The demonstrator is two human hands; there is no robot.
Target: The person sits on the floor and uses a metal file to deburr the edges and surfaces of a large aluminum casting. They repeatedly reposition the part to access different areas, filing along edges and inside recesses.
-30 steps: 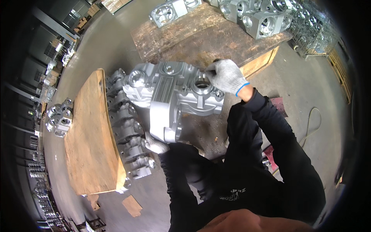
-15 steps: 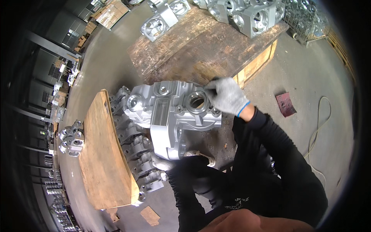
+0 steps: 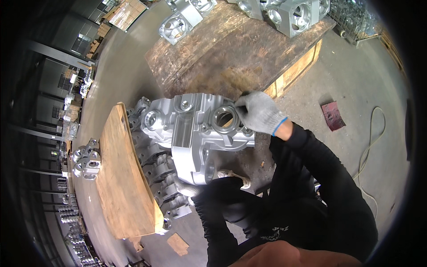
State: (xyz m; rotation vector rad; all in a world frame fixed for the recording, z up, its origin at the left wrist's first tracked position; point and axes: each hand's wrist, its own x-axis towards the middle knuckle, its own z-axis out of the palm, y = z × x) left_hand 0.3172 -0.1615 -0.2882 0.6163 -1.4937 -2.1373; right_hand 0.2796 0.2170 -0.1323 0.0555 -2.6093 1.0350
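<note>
The silver casting (image 3: 191, 135) sits mid-scene, right of the pale board (image 3: 126, 187). My right hand (image 3: 261, 113)'s fingers curl at its right edge; my left hand (image 3: 188, 190) is half-hidden at its near end, and I can't tell whether either grips.

Brightly and evenly lit at centre; falls off to black around the circular rim. Glares near-white in patches off the silvery metal casting (image 3: 183, 155). Crushed to almost featureless black on the right sleeve (image 3: 322, 155). Smeared and indistinct at the left gloved hand (image 3: 188, 190). Dim along the left background, except for a bright window (image 3: 81, 43). Softened toward the edges, notably at the wire cage (image 3: 356, 22).
</note>
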